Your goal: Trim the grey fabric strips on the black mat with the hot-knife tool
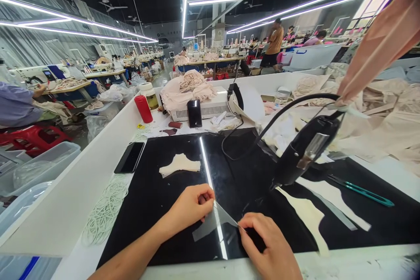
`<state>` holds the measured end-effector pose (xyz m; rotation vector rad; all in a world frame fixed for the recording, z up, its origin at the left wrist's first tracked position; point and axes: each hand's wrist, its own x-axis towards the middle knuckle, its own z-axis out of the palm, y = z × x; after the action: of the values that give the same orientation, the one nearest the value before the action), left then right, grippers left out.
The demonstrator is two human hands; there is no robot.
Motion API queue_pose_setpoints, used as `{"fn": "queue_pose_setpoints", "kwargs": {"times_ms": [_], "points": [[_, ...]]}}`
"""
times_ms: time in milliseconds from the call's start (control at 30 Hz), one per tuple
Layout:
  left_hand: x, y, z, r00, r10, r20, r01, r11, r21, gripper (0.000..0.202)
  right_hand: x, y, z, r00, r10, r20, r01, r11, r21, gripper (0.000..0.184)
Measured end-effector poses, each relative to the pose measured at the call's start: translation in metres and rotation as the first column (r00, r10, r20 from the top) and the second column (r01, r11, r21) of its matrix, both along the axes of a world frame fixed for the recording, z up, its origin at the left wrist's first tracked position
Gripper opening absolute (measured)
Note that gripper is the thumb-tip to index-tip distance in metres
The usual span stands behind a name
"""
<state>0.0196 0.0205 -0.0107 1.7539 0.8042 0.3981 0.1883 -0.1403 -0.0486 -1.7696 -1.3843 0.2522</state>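
Basically, head view: both hands were closed in fingertip pinches on one clear strip [213,223], left hand [192,205] at its upper end, right hand [269,245] at its lower end. Strip sat just over the black mat [157,201], near the bench [65,210] front edge. Judged: strip-handling step, mid-way; a next move would need a firm pinch and the film held flat. Counts: one strip, one black tool [305,148], one scissors [361,190], two phones [129,157], one white piece [180,164], two cream pieces [308,214].
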Motion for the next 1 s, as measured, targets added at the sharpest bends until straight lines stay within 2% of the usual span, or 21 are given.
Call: {"fn": "queue_pose_setpoints", "kwargs": {"times_ms": [133,267,333,467,500,567,633,733,833,900,1000], "points": [[-0.002,0.0,-0.001,0.998,0.05,-0.036,-0.04,0.967,0.25,0.013,0.004,0.003,-0.016,0.981,-0.007,0.192,0.004,1.0,0.02,0.024],[-0.002,-0.001,0.002,0.995,0.086,-0.046,-0.054,0.877,0.478,0.013,0.01,0.004,-0.018,0.939,-0.072,0.335,0.013,0.984,0.176,0.027],[-0.002,-0.002,0.002,0.998,0.041,-0.058,-0.002,0.833,0.553,0.012,0.012,0.004,-0.014,0.917,-0.053,0.395,-0.036,0.976,0.216,0.027],[-0.001,-0.006,-0.004,0.991,-0.114,-0.073,0.135,0.753,0.645,0.012,0.006,0.005,-0.006,0.867,0.063,0.494,-0.158,0.976,0.152,0.016],[-0.002,-0.006,-0.006,0.987,-0.142,-0.08,0.158,0.726,0.669,0.012,0.004,0.004,-0.005,0.863,0.066,0.5,-0.155,0.978,0.138,0.016],[-0.002,-0.004,-0.009,0.982,-0.152,-0.114,0.186,0.638,0.747,0.016,0.003,0.002,-0.003,0.871,0.057,0.488,-0.13,0.985,0.118,0.018],[-0.003,-0.001,-0.011,0.983,-0.146,-0.115,0.179,0.581,0.794,0.017,0.011,-0.003,0.001,0.873,0.031,0.487,-0.104,0.987,0.124,0.02],[-0.005,0.004,-0.012,0.985,-0.143,-0.093,0.156,0.531,0.833,0.019,0.043,-0.017,0.012,0.851,-0.069,0.521,-0.027,0.984,0.175,0.021],[-0.005,0.006,-0.012,0.989,-0.134,-0.064,0.123,0.495,0.86,0.021,0.092,-0.027,0.025,0.817,-0.228,0.529,0.133,0.968,0.213,0.024],[-0.005,0.006,-0.012,0.992,-0.123,-0.039,0.094,0.48,0.872,0.023,0.127,-0.028,0.031,0.789,-0.307,0.533,0.22,0.95,0.221,0.031],[-0.005,0.006,-0.013,0.994,-0.11,-0.009,0.06,0.47,0.88,0.025,0.167,-0.02,0.033,0.753,-0.342,0.562,0.286,0.94,0.189,0.043]]}}
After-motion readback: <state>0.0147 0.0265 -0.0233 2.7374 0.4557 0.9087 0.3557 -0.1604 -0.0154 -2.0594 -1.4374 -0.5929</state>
